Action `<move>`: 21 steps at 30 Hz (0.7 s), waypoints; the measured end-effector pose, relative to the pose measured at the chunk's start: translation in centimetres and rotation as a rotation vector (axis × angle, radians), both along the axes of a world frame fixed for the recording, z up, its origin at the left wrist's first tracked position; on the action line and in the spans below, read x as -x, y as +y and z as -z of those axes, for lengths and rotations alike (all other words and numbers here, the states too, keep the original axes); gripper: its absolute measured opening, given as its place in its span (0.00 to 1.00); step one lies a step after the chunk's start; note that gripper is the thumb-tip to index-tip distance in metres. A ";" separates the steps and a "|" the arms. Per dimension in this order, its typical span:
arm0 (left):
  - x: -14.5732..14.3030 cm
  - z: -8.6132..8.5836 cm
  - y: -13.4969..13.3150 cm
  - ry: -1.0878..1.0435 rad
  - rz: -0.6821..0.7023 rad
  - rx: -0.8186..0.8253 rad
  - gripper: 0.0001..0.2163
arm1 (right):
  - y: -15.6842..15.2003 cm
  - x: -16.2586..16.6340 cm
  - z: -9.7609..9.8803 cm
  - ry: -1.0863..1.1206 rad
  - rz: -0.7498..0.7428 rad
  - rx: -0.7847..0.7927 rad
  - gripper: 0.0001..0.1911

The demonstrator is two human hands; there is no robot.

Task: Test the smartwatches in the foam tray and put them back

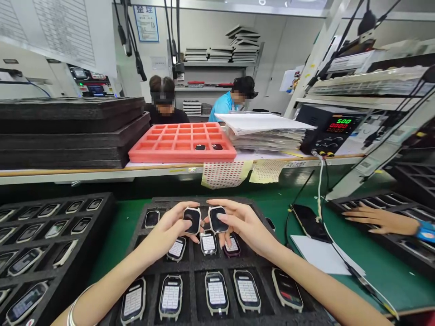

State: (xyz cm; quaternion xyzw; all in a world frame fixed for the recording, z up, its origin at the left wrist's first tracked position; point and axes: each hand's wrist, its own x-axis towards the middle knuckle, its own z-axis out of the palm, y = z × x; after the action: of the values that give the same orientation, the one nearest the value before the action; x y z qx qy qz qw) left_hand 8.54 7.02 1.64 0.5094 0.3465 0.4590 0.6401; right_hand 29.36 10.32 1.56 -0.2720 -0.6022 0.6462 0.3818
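Note:
My left hand pinches a smartwatch body with a dark screen, held upright over the black foam tray. My right hand holds a second dark-screened watch body right beside the first, the two nearly touching. Both hover above the tray's middle row, where watch bodies with lit screens lie in slots. The near row holds several more lit watch bodies.
Another black tray of watch bodies lies at the left. A red compartment tray and stacked papers sit on the raised shelf. A co-worker's hand rests on a tray at right. A phone, cables and white paper lie on the green mat.

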 end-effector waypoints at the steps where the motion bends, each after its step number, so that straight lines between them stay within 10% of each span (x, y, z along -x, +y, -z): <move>1: 0.0 0.0 0.0 0.014 0.006 -0.012 0.15 | 0.0 0.0 0.0 -0.001 -0.007 -0.007 0.22; 12: 0.4 0.3 -0.1 0.469 -0.030 -0.288 0.13 | 0.1 -0.2 -0.4 -0.032 -0.177 -0.001 0.13; 21: 0.3 0.6 0.0 0.484 -0.080 -0.393 0.16 | 0.1 -0.2 -0.5 -0.036 -0.161 -0.018 0.24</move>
State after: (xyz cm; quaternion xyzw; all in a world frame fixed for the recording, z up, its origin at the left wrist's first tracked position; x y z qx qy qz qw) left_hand 8.24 6.97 1.09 0.7037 0.4132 0.4074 0.4100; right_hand 29.51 10.40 2.06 -0.2307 -0.6347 0.6645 0.3199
